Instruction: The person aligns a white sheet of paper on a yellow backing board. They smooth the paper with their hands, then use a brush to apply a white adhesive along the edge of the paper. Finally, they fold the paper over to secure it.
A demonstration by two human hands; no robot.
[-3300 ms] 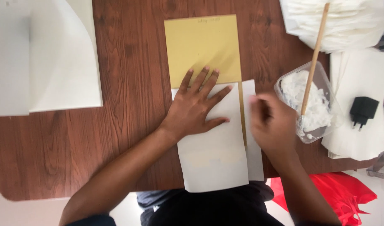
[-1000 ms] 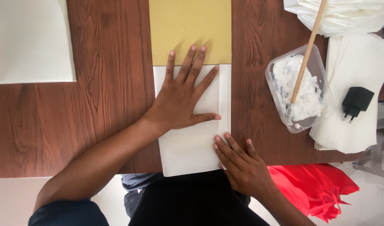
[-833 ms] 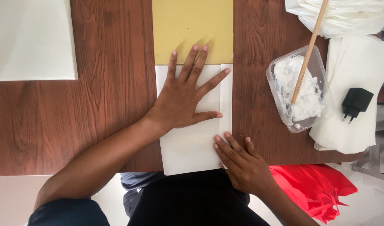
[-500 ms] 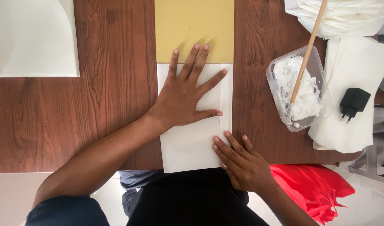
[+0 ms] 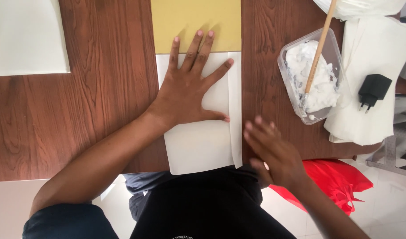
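A folded white paper sheet [image 5: 202,144] lies on the brown wooden table [image 5: 92,97], overlapping the near end of a yellow sheet [image 5: 195,20]. My left hand [image 5: 189,88] lies flat on the white sheet with fingers spread, its fingertips reaching onto the yellow sheet. My right hand [image 5: 273,152] is blurred, just right of the sheet's folded right edge, fingers apart and holding nothing.
A clear plastic tub [image 5: 313,75] of white paste with a wooden-handled brush [image 5: 318,48] stands at the right. Beyond it lie white papers [image 5: 371,110] with a black plug adapter [image 5: 373,90]. More white sheets [image 5: 26,37] rest at far left. Red plastic [image 5: 331,181] lies below the table edge.
My right hand has come off the white sheet's lower right corner and moved right and slightly up, beside the fold. My left hand stays pressed flat.
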